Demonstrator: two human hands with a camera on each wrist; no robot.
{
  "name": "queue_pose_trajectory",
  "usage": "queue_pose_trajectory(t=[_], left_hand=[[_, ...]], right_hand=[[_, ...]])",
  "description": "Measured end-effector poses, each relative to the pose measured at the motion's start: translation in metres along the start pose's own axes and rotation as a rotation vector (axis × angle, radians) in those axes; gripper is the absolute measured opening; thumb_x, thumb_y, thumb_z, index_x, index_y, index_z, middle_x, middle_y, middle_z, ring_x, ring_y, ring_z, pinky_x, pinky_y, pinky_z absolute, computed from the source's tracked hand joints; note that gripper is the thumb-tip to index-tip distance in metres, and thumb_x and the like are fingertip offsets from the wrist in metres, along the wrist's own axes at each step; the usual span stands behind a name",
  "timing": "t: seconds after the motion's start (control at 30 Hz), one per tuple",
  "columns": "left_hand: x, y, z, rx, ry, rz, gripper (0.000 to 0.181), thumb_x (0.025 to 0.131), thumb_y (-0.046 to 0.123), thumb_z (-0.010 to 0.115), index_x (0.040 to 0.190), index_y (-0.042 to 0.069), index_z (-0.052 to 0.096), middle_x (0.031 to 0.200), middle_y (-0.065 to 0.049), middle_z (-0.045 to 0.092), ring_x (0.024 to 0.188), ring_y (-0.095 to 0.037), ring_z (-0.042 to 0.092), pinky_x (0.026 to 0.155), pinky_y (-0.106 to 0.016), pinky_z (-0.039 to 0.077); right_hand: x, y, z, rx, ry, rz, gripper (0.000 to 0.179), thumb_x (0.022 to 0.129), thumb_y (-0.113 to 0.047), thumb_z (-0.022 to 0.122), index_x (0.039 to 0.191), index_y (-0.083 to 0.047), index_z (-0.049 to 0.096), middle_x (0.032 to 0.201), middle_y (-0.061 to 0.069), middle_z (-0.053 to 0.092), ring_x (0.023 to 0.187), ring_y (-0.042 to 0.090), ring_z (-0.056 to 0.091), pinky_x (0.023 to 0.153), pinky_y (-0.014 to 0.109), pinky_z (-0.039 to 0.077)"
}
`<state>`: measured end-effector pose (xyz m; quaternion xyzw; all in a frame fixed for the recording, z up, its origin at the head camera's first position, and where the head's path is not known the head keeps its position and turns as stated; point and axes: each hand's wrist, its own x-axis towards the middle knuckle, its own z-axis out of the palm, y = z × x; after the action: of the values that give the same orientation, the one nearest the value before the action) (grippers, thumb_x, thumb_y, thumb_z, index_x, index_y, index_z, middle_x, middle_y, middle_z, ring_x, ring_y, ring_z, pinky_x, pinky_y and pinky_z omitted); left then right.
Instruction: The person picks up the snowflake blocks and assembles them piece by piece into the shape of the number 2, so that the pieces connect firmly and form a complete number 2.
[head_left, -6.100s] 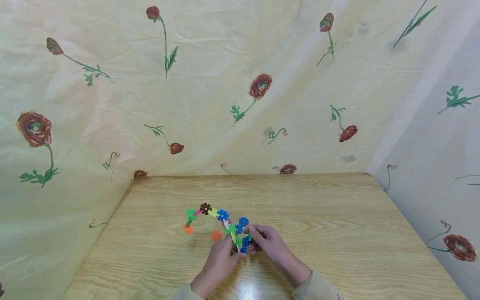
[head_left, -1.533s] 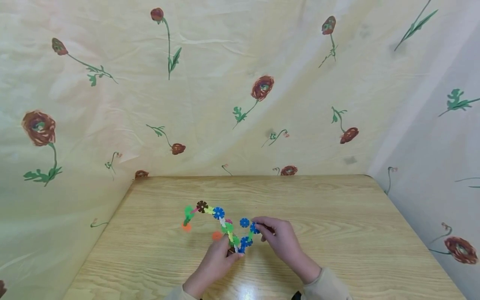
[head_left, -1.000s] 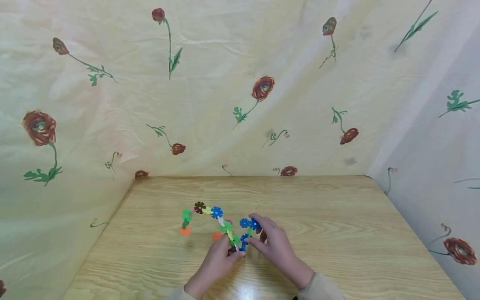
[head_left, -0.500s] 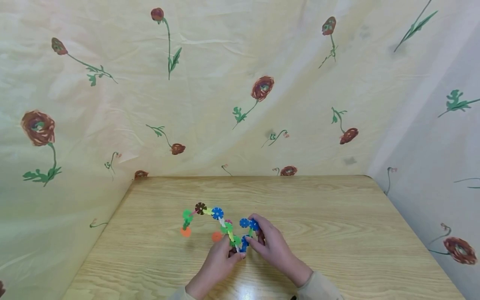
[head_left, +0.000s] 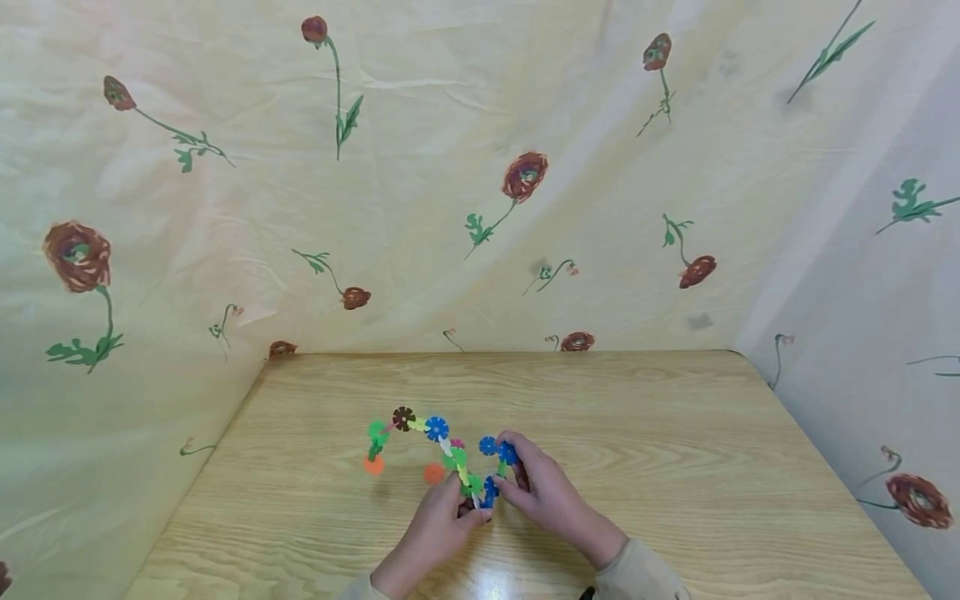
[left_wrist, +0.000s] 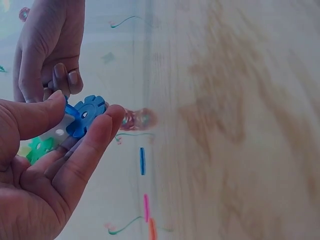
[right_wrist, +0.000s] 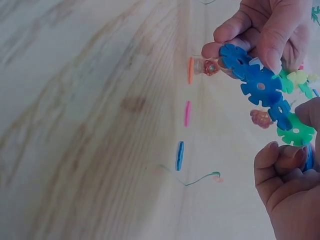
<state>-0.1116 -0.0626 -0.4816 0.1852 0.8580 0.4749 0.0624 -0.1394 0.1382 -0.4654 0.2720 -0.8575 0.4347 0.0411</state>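
A chain of notched plastic snowflake discs (head_left: 437, 428) arcs over the table, in blue, brown, green, yellow and white, with an orange disc at its far left end. My left hand (head_left: 437, 523) pinches the chain near its lower bend, thumb and fingers on a blue disc (left_wrist: 89, 114). My right hand (head_left: 553, 492) grips the right-hand end, index finger at a blue disc (head_left: 507, 453) and thumb lower down. Between the hands, several blue discs (right_wrist: 261, 86) and a green disc (right_wrist: 296, 131) link together. My fingers hide part of the end disc.
Beyond the hands, a loose blue disc (head_left: 488, 446), a pink disc (head_left: 457, 444) and an orange disc (head_left: 433, 473) lie on the wooden table (head_left: 645, 417). Flower-patterned cloth (head_left: 420, 167) hangs behind the table and along both sides.
Six seconds ago two loose blue discs lay behind the chain; now one does. The right hand has brought a blue disc to the chain's green end, then shifted its grip lower. The left hand barely moves.
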Motion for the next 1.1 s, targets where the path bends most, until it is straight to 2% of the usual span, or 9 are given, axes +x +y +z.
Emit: queue_pose_trajectory(t=[0.17,0.3,0.43,0.57,0.67,0.83,1.1], left_hand=[[0.0,0.0,0.0,-0.019,-0.006,0.002,0.03,0.092,0.022,0.069,0.115,0.011,0.053,0.084,0.007,0.051,0.069,-0.003,0.046,0.059,-0.022,0.042],[0.0,0.001,0.0,-0.013,-0.008,0.005,0.031,0.092,0.023,0.068,0.116,0.011,0.053,0.083,0.007,0.05,0.069,-0.003,0.045,0.058,-0.022,0.041],[0.0,0.003,-0.002,-0.021,-0.015,-0.004,0.03,0.093,0.022,0.068,0.116,0.011,0.052,0.085,0.006,0.051,0.071,-0.004,0.046,0.059,-0.022,0.042],[0.0,0.003,-0.003,-0.032,-0.02,-0.01,0.03,0.093,0.022,0.067,0.116,0.011,0.052,0.088,0.005,0.052,0.072,-0.005,0.048,0.061,-0.022,0.043],[0.0,0.003,-0.003,-0.038,-0.017,-0.009,0.029,0.093,0.022,0.067,0.115,0.011,0.052,0.087,0.005,0.053,0.072,-0.005,0.048,0.061,-0.022,0.043],[0.001,0.003,-0.002,-0.052,-0.011,-0.011,0.029,0.093,0.021,0.068,0.114,0.01,0.052,0.086,0.006,0.054,0.071,-0.004,0.048,0.06,-0.022,0.043],[0.001,0.005,-0.003,-0.087,-0.024,-0.028,0.035,0.093,0.02,0.068,0.121,0.007,0.051,0.091,0.005,0.057,0.074,-0.004,0.051,0.063,-0.022,0.045]], right_hand=[[0.0,-0.002,-0.001,-0.023,0.008,0.006,0.05,0.092,-0.022,0.07,0.136,-0.012,0.046,0.089,0.003,0.056,0.066,0.012,0.048,0.054,0.022,0.044],[0.0,-0.003,-0.002,-0.043,0.02,0.023,0.058,0.09,-0.019,0.072,0.138,-0.008,0.041,0.087,0.004,0.056,0.064,0.01,0.047,0.052,0.021,0.043],[0.0,-0.003,-0.002,-0.06,0.029,0.026,0.054,0.089,-0.018,0.073,0.133,-0.006,0.043,0.086,0.002,0.054,0.066,0.011,0.048,0.052,0.021,0.043],[0.0,-0.002,-0.003,-0.075,0.032,0.018,0.053,0.09,-0.02,0.072,0.135,-0.008,0.046,0.091,-0.003,0.054,0.071,0.013,0.05,0.055,0.022,0.044],[0.001,-0.001,-0.003,-0.072,0.031,0.007,0.054,0.091,-0.022,0.071,0.137,-0.008,0.046,0.091,-0.003,0.055,0.068,0.01,0.048,0.054,0.021,0.044],[0.0,0.003,0.0,-0.054,0.044,-0.006,0.052,0.094,-0.024,0.068,0.136,-0.01,0.043,0.084,-0.003,0.053,0.061,0.004,0.044,0.052,0.021,0.042],[-0.002,0.009,0.005,0.004,0.081,-0.053,0.047,0.097,-0.023,0.062,0.137,-0.012,0.039,0.08,-0.01,0.043,0.062,0.003,0.042,0.052,0.02,0.042]])
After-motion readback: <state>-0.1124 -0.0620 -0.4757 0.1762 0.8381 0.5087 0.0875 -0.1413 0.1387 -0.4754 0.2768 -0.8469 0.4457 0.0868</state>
